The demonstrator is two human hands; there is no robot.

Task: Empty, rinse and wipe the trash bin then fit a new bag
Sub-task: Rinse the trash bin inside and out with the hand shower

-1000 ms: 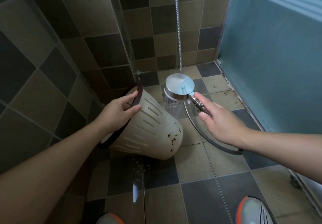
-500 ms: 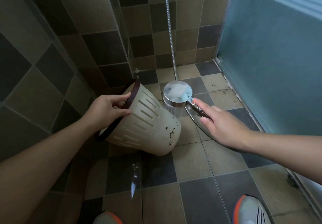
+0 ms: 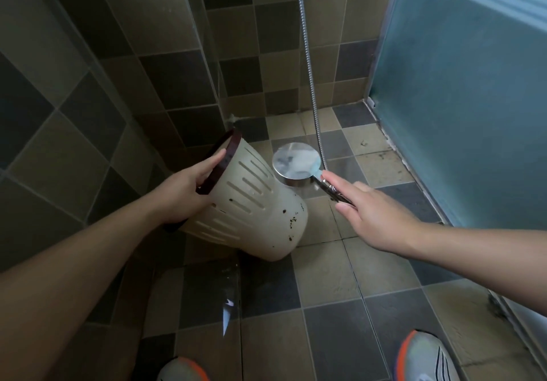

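The bin (image 3: 254, 203) hangs tilted over the shower floor (image 3: 325, 306), mouth turned toward the wall, the left hand (image 3: 186, 194) gripping its dark rim. Just right of the bin, the right hand (image 3: 376, 220) holds the shower head (image 3: 296, 161) by its handle, though how firmly I can't quite tell. Wet plastic could slip from that one-handed grip, and spray may bounce off the bin's side onto the shoes.

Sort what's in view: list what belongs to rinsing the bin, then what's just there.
Part of the job:
- trash bin, tipped, gripped at its dark rim by the left hand
- shower head, its handle held by the right hand
- shower hose

Just there:
- frosted door
- tiled floor
- shoes
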